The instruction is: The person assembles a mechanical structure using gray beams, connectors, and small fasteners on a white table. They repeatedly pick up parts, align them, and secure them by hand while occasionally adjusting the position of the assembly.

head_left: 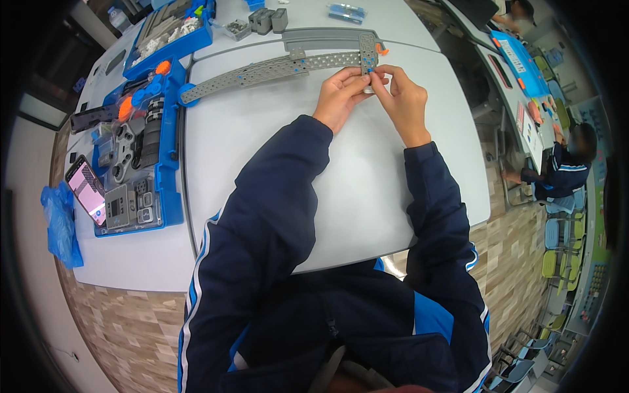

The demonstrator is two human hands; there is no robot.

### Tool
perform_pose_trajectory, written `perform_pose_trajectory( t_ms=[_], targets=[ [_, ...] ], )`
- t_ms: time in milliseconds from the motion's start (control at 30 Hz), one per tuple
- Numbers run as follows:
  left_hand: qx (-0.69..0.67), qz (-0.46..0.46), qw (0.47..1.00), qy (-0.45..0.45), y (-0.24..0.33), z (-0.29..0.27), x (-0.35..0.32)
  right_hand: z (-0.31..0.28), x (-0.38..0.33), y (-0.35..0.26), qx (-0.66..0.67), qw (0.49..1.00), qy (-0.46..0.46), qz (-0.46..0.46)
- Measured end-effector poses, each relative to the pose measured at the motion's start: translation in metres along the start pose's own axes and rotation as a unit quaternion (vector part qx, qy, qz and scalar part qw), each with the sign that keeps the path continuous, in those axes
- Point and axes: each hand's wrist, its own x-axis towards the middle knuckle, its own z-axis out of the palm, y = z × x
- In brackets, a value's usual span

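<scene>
A long, grey, perforated plastic beam [255, 73] lies on the white, smooth-topped table [367, 190], its long axis running left to right and slanting, so the left end points toward the person's side and the right end away. 1 round blue plastic wheel [189, 95] sits at the beam's left end. At the beam's right end, 1 short grey perforated plastic cross-piece [368, 49] stands across it, its own long axis pointing at the person, with small blue pins in its near part. 1 small orange piece [381, 50] is just right of the beam's right end.

The left hand [344, 95] has thumb and fingers clamped on the cross-piece's near end; the right hand [401, 101] brings thumb and forefinger tips to that same end, whether gripping I cannot tell.

Left of the beam is a blue, open plastic parts case [171, 203]; behind the beam, grey plastic blocks [267, 21].
</scene>
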Motion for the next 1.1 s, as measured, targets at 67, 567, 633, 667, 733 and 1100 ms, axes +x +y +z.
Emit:
perform_pose_trajectory(
  t_ms=[67, 567, 633, 667, 733, 1100],
  targets=[
    [-0.002, 0.005, 1.0, -0.008, 0.001, 0.001, -0.001, 0.0, 0.001, -0.001, 0.008, 1.0, 0.002, 0.011],
    [-0.058, -0.025, 0.997, 0.044, -0.003, -0.006, -0.001, 0.005, -0.002, 0.003, -0.019, 0.998, -0.002, -0.052],
    [-0.074, -0.027, 0.996, 0.047, -0.005, -0.009, 0.001, 0.006, -0.003, 0.004, -0.012, 0.999, 0.0, -0.043],
    [-0.084, -0.026, 0.995, 0.046, -0.006, -0.011, 0.002, 0.007, -0.004, 0.005, -0.015, 0.999, -0.008, -0.032],
    [-0.086, -0.022, 0.994, 0.066, -0.007, -0.015, 0.005, 0.008, -0.004, 0.004, -0.014, 1.0, -0.009, -0.015],
    [-0.084, -0.011, 0.994, 0.074, -0.014, -0.022, 0.006, 0.025, -0.003, 0.002, 0.114, 0.968, -0.023, 0.222]
  ],
)
